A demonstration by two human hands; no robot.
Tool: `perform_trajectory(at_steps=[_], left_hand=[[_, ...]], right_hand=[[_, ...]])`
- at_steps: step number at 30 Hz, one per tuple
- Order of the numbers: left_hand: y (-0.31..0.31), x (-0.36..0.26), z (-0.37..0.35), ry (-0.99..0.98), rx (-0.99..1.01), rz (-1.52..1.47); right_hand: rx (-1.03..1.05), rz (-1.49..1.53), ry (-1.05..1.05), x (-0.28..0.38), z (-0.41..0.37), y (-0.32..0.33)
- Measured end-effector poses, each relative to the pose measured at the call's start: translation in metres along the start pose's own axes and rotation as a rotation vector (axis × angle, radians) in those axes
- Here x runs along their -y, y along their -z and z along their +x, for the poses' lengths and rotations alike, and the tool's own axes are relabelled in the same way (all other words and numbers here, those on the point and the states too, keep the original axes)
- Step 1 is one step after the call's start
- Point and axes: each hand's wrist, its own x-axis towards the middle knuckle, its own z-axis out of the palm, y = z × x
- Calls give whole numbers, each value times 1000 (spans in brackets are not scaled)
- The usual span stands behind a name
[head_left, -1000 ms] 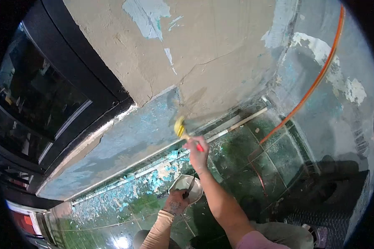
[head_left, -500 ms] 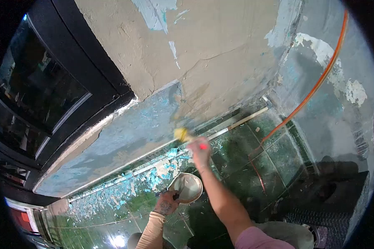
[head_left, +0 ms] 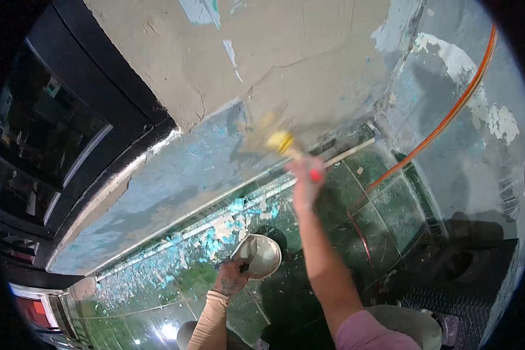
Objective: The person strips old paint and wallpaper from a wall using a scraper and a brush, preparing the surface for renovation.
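Observation:
My right hand (head_left: 307, 181) is wrapped round the handle of a paintbrush (head_left: 280, 142) with a yellow head, smeared by motion. Its tip is raised close to the lower part of the beige and blue-grey wall (head_left: 315, 99). Low over the floor, my left hand (head_left: 231, 277) grips the left edge of a round, pale container (head_left: 266, 256). Something dark shows at those fingers. The inside of the container looks whitish. My left forearm has a beige sleeve, and the right arm is bare below a pink sleeve.
Blue and white paint flakes (head_left: 210, 239) litter the green tiled floor (head_left: 385, 216) along a white pipe (head_left: 347, 153) at the wall's foot. An orange hose (head_left: 449, 119) hangs down at right. A dark-framed window (head_left: 87, 93) stands left; a black textured object (head_left: 437, 315) lies lower right.
My right hand and the brush have moved right and up along the wall. My left hand and the container have shifted slightly left and up in view.

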Motion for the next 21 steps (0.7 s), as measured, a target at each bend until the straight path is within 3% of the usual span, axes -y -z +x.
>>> perform_trajectory(at_steps=[1, 4, 5, 6, 8, 9, 10, 12, 14, 16, 19, 21], left_hand=[[-1, 0, 1, -9, 7, -5], [-6, 2, 3, 28, 49, 53], [-5, 1, 5, 21, 49, 46], [-4, -1, 7, 15, 48, 39], [0, -5, 11, 19, 39, 4], [2, -9, 11, 27, 32, -29], [2, -11, 9, 42, 29, -65], [5, -8, 8, 35, 23, -6], [4, 1, -2, 14, 7, 4], [1, 9, -3, -53, -51, -43], [-5, 18, 0, -7, -6, -29], [-4, 11, 6, 0, 13, -9]], right_hand=[[-130, 56, 5, 26, 20, -5], [-95, -102, 179, 4, 52, 15], [-72, -95, 118, -8, 34, 19], [-39, -71, -39, -35, 15, 24], [20, -443, 156, -108, -34, 39], [167, -405, -102, -115, -55, 45], [148, -299, -366, -120, -62, 49], [-27, -185, -323, -131, -38, 59], [2, -125, -65, -90, 6, 65], [-234, 74, -7, -63, 50, 65], [-212, -39, 81, -69, 45, 55], [-12, -360, 32, -110, -2, 53]])
